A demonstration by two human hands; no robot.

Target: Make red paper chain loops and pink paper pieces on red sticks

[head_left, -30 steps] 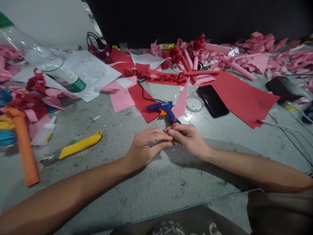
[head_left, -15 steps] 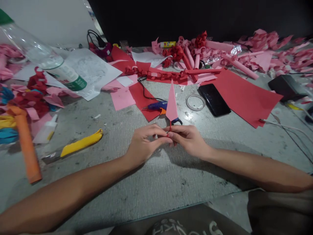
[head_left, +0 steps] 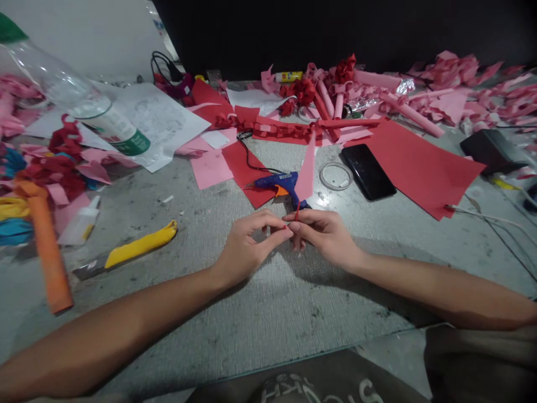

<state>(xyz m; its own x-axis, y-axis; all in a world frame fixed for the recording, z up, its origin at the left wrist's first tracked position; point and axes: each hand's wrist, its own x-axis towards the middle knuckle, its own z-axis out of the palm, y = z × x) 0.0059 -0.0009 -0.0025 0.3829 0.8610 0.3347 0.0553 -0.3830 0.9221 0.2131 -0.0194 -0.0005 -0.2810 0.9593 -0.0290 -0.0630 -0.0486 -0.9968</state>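
Note:
My left hand [head_left: 251, 240] and my right hand [head_left: 323, 235] meet at their fingertips above the table. Both are closed in a pinch on a narrow red paper strip [head_left: 297, 211], mostly hidden by the fingers; a bit of red shows at the left fingertips. From the right fingers rises a long, pointed pink paper piece [head_left: 305, 179], leaning to the right and joined to the strip. Behind the hands lies a blue glue gun [head_left: 277, 180] with an orange trigger, partly covered by the pink piece.
On the left lie a yellow utility knife [head_left: 138, 246], an orange paper roll [head_left: 50, 257] and a tilted plastic bottle [head_left: 96, 109]. A black phone [head_left: 369, 172], a ring of tape [head_left: 335, 176] and red paper sheets [head_left: 423, 165] are on the right. Pink and red scraps line the back.
The pink piece has tipped to the right and turned, uncovering more of the glue gun. Both hands stay pinched together, with only a slight shift of the fingers.

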